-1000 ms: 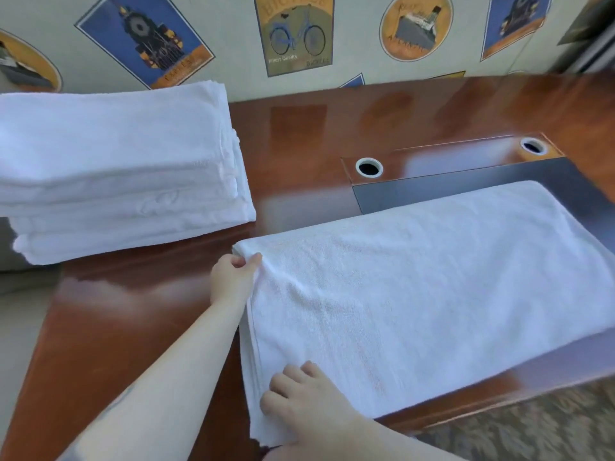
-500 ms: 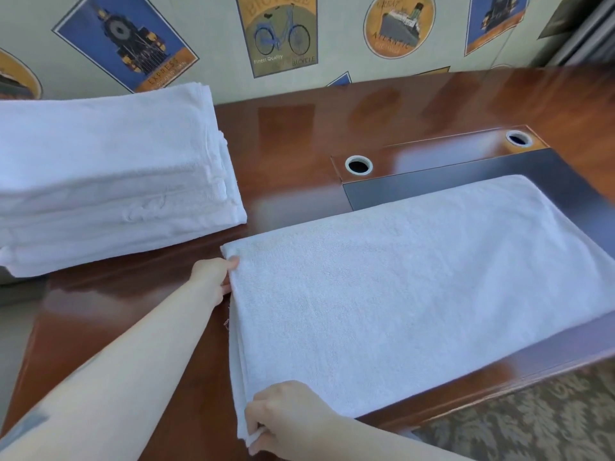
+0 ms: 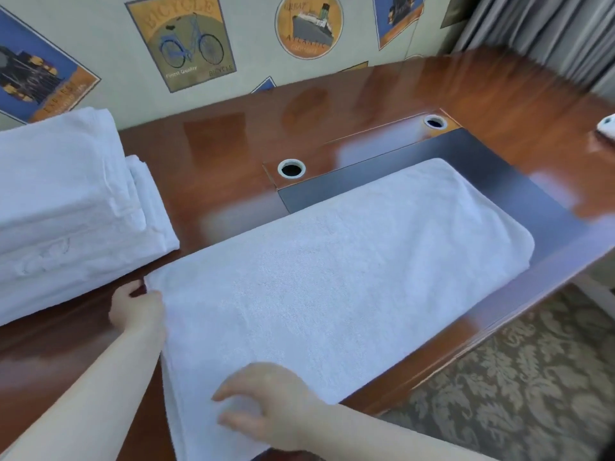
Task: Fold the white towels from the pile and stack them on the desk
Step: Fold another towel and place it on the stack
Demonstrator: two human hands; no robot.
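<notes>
Nearest, at the counter's front edge, the right hand (image 3: pixel 266 407) hovers over or rests lightly on the towel (image 3: pixel 332 287), fingers loosely spread and bent, gripping nothing; whether the fingertips touch the cloth is lost in blur. It looks placed to take the near corner for the next fold. Just beyond, the left hand (image 3: pixel 136 311) pinches the towel's far left corner, probably so both ends of the short edge lift together. The towel lies half-folded along the counter (image 3: pixel 216 154) front, its right end on a dark inset panel (image 3: pixel 482 161). Towards the back left corner sits the stack of folded towels (image 3: pixel 66 211), cut off by the frame, so its count is unclear. A white object (image 3: pixel 607 128) at the right edge is mostly out of frame.
</notes>
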